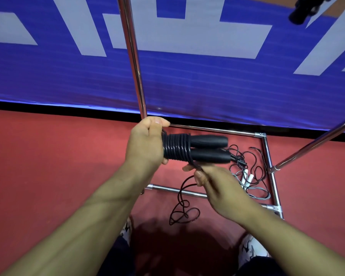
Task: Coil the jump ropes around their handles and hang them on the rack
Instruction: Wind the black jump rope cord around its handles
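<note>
The left hand (145,144) clenches its fingers (157,122) round one end of a pair of black moulded jump-rope handles (207,148), held side by side and level above the red floor (48,156). Thin black cord is wound in tight turns (176,147) round both handles just beside that hand, covering about a third of their length; the bare ends of the handles point to the right. Behind the left hand a shiny chrome upright pole (132,56) of the rack rises in front of a blue banner with pale lettering (187,76).

Just below the handles, the right hand (217,188) pinches the loose black cord (183,208) between thumb and fingers (189,167), and the slack hangs down to the floor in loops. Farther right, inside the chrome base frame (272,182) of the rack, more jump ropes lie tangled on the floor: thin black cord (253,164) and a grey cord with white handles (249,179). At the top right corner a dark bundle (305,10) hangs, too blurred to identify.
</note>
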### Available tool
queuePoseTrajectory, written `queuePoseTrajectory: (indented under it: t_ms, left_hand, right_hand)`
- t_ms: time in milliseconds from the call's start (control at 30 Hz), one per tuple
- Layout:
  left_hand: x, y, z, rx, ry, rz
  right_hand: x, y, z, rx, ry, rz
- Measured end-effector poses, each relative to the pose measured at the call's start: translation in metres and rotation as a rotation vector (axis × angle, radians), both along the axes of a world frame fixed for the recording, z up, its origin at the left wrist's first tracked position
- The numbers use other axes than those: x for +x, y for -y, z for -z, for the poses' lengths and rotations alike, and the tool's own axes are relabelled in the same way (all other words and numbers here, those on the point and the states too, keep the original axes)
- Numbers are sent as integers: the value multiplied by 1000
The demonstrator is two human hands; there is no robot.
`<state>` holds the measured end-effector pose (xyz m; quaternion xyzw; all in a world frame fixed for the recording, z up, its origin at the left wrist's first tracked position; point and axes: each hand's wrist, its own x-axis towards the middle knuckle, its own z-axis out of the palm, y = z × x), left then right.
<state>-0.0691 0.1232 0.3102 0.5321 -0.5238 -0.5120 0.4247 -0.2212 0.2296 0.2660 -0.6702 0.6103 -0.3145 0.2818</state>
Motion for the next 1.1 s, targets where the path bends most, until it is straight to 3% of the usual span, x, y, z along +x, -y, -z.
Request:
queuePoseTrajectory:
  t_ms: [133,300,400,500,600,733,900,1100]
  left_hand:
    - [6,-8,-1,-51,186,301]
    - [8,-11,5,-130,358,489]
    - [6,-10,11,-190,519,380]
    - [4,-8,11,-246,601,146]
    - [1,-10,11,-318,510,-41]
    - [-2,-9,10,-356,394,-167]
    - [3,1,12,-317,319,-266]
    - [0,0,6,-328,292,-281]
  right_hand:
    - [-15,5,-2,6,-72,96]
    - [-27,10,-14,-205,-55,244]
    - [-31,11,-17,-265,-42,316]
    - [-27,9,-20,-414,-164,335]
    - [-10,1,-21,-526,-213,236]
    - [10,-7,-16,-477,-239,201]
    - [20,-8,-9,-259,-52,211]
    - [32,-4,-11,47,374,398]
